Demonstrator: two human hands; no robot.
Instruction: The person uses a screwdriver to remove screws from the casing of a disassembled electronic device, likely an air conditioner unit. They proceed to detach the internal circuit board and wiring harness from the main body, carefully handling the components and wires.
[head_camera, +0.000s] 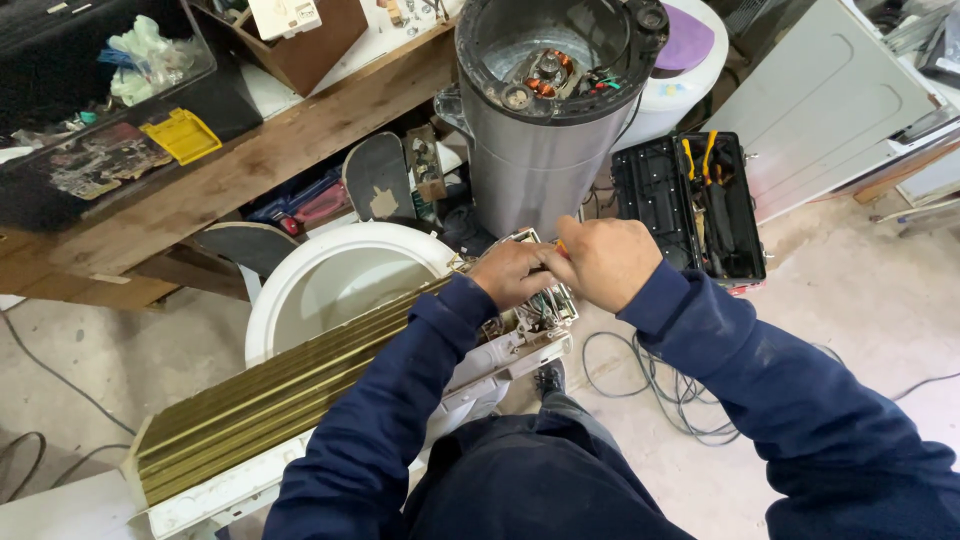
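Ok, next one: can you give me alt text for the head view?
Both hands, left hand and right hand, meet over the open wiring end of a long white unit with gold fins. Behind stand a grey drum showing motor parts and an open black toolbox, with loose cables on the concrete floor.

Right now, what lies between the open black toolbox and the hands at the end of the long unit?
In the head view, only bare concrete floor separates the toolbox from the right hand; the left hand sits beyond it.

Dusty navy long sleeves (760, 370) cover both arms down to the wrists.
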